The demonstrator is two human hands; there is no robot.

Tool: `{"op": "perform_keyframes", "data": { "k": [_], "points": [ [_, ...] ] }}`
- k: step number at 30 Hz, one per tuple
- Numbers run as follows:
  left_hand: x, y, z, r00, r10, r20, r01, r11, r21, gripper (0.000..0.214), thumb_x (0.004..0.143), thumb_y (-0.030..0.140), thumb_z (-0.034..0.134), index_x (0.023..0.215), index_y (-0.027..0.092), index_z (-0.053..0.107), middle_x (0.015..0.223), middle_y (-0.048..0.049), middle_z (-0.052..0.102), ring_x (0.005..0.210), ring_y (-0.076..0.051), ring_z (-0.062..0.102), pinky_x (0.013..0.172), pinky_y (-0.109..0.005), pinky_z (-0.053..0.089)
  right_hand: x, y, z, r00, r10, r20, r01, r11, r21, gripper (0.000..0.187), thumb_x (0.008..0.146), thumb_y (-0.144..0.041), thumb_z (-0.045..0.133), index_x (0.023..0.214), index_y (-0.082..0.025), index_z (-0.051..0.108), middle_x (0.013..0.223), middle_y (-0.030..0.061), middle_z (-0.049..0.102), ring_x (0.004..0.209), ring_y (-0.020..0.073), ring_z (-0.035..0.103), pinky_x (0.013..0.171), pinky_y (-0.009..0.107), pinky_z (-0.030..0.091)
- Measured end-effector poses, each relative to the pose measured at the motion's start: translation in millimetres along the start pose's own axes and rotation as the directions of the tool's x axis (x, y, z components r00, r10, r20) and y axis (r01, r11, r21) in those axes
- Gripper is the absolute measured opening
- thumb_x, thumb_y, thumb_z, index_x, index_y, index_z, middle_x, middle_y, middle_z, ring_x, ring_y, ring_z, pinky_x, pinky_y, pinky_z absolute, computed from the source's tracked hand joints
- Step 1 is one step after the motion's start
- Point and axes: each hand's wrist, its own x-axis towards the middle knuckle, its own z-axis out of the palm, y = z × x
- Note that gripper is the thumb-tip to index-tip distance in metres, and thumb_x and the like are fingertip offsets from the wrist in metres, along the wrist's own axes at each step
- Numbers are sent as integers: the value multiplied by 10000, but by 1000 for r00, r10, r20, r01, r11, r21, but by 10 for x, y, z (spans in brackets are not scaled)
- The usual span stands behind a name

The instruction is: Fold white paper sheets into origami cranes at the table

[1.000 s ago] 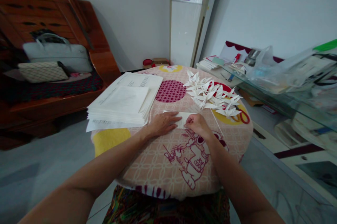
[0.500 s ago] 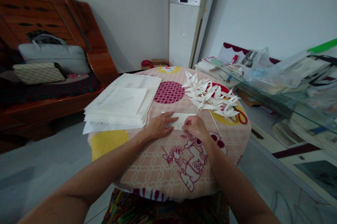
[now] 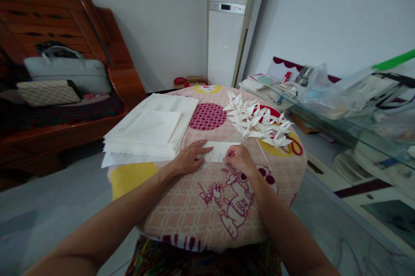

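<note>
A small sheet of white paper (image 3: 216,151) with faint print lies flat on the cloth-covered table in front of me. My left hand (image 3: 190,157) rests at its left end, fingers spread and lying on the paper and cloth. With fingers pinched, my right hand (image 3: 238,158) grips the paper's right part near its lower edge. Behind my right hand lies a heap of folded white paper cranes (image 3: 253,118). Left of the paper stands a thick stack of printed sheets (image 3: 152,101), with smaller blank-looking sheets (image 3: 155,125) on top.
Red-handled scissors (image 3: 295,146) lie beside the cranes, and a thin white stick (image 3: 264,154) lies nearer me. A patterned tablecloth (image 3: 181,207) covers the round table. On the right, a glass shelf (image 3: 327,125) holds plastic bags; a wooden bench (image 3: 119,81) with bags stands left.
My left hand has slid a little left along the paper, uncovering more of it. The right hand keeps its pinch in nearly the same place.
</note>
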Motion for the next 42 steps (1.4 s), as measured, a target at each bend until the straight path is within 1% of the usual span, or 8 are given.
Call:
{"op": "perform_keyframes", "data": {
  "k": [6,12,17,25,30,37,39,42],
  "points": [
    [-27,-86,-60,996,73,47,-73,997,-5,635,814,107,489,1433,242,538,1611,-79,340,1463,-297,357,1198,-487,319,-12,-10,-9,1000,9,-7,-8,1000,27,62,652,-148,752,666,-178,699,613,-15,669,585,122,574,593,225,390],
    [-38,-182,-97,991,102,91,-101,995,-14,658,821,98,501,1455,273,505,1622,-68,316,1461,-292,362,1196,-482,321,-17,2,-5,1000,-21,-23,22,999,30,67,659,-141,751,654,-178,695,656,2,696,613,126,592,609,222,406],
    [-45,-247,-129,985,140,102,-136,990,-47,684,813,81,503,1461,300,492,1631,-47,293,1459,-296,367,1194,-495,324,-40,-28,-24,1000,12,-14,-11,999,30,68,663,-135,742,659,-180,692,658,3,699,612,127,600,615,224,418],
    [-46,-370,-157,972,188,138,-175,979,-100,715,779,54,507,1458,279,498,1640,-49,267,1479,-289,333,1212,-481,289,-31,-25,-21,1000,7,-8,-7,1000,15,73,658,-117,746,671,-173,700,668,9,702,597,121,591,600,220,415],
    [-43,-383,-169,976,191,107,-173,973,-153,772,734,18,486,1459,282,491,1620,-39,318,1471,-264,351,1206,-473,303,-34,-15,-16,1000,6,-9,-6,1000,13,53,670,-131,743,673,-171,708,662,13,704,599,125,597,600,223,416],
    [-52,-335,-100,995,79,-58,-91,967,-238,724,743,45,396,1449,177,491,1505,-66,510,1393,-216,473,1197,-431,345,-13,23,1,1000,11,12,-12,1000,26,51,685,-160,759,694,-167,710,696,14,712,651,138,627,618,225,437],
    [-52,-300,-40,991,17,-133,-44,977,-207,666,777,65,373,1420,156,521,1499,-69,517,1382,-206,486,1198,-416,350,-9,32,6,999,19,42,-20,1000,24,73,744,-211,763,782,-161,726,812,35,734,738,159,652,682,247,483],
    [-45,-265,37,984,4,-180,-29,990,-138,631,787,55,352,1362,175,581,1500,-52,516,1380,-191,490,1195,-405,363,-8,43,13,996,18,83,-20,1000,20,266,897,-327,679,1108,-166,683,1147,81,684,961,208,659,830,357,551]
  ]
}}
